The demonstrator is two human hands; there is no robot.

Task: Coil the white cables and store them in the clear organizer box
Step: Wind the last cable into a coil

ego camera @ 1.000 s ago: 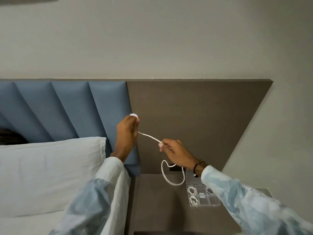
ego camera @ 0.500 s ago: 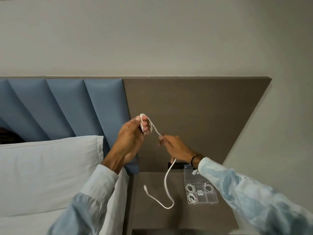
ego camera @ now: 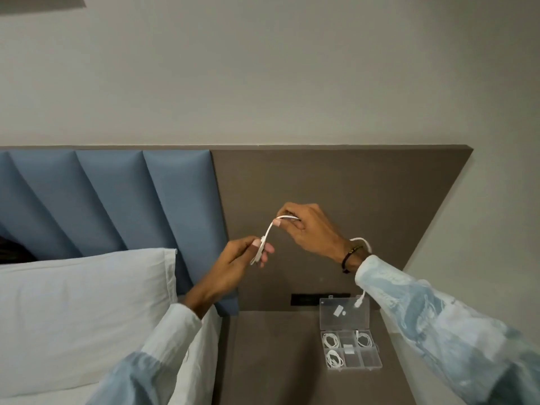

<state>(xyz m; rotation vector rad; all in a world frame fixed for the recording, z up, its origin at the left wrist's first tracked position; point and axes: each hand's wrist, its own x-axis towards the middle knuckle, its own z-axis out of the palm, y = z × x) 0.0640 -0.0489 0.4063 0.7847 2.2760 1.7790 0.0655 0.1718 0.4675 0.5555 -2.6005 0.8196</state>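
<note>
Midair, the left hand [ego camera: 236, 258] pinched the started coil while the right hand [ego camera: 309, 229] gripped the cable [ego camera: 270, 229], which looked light and limp, its tail trailing above the box [ego camera: 377, 358].

Thin white cable [ego camera: 269, 229]; clear plastic organizer box [ego camera: 377, 361] near back right corner of grey-brown bedside table [ego camera: 277, 361]. Pale blue-and-white mottled sleeves [ego camera: 438, 317]. Black wristband [ego camera: 349, 255]. Slate-blue padded headboard panels [ego camera: 117, 194]. White pillow [ego camera: 81, 302].
</note>
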